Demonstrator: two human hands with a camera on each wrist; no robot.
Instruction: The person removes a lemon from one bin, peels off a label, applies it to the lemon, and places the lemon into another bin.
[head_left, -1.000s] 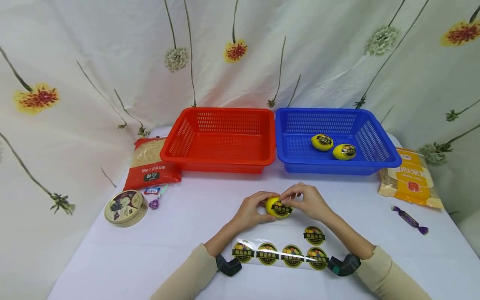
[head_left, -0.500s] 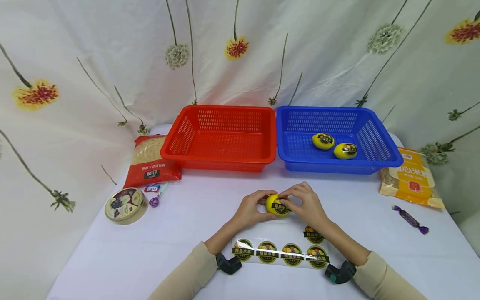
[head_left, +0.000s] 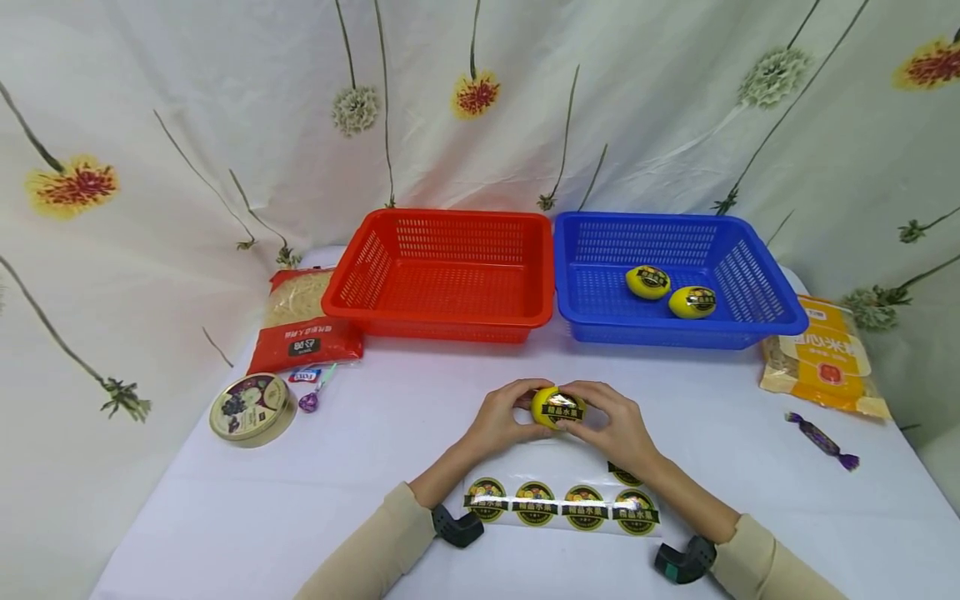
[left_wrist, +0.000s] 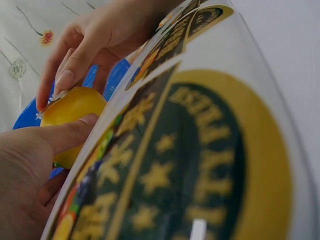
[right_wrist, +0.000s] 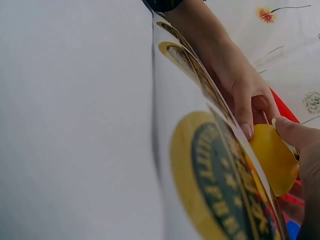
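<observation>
Head view: my left hand (head_left: 504, 419) and right hand (head_left: 617, 422) cup one yellow fruit (head_left: 557, 407) between them just behind the sticker sheet (head_left: 562, 506), which lies flat on the white table (head_left: 225, 517); my fingers curl round the fruit from both sides, and a round label (head_left: 566, 409) sits on its near face. Well behind the sheet stand a red basket (head_left: 442, 312) and a blue basket (head_left: 678, 333), the latter holding two labelled fruits (head_left: 648, 282). Left wrist view: the sheet fills the foreground, and beyond it my left thumb (left_wrist: 65, 135) presses the fruit (left_wrist: 75, 107) while my right fingertips (left_wrist: 65, 80) bear on its top. Right wrist view: past the sheet (right_wrist: 220, 175), my left fingers (right_wrist: 243, 112) hold the fruit (right_wrist: 272, 157) from behind and my right thumb (right_wrist: 297, 135) rests on its edge. I judge the fruit light, rigid and smooth-skinned, so apt to roll or slip; it is best held by opposite sides, clear of the label, whose thin film would crease or lift at the rim if rubbed.
</observation>
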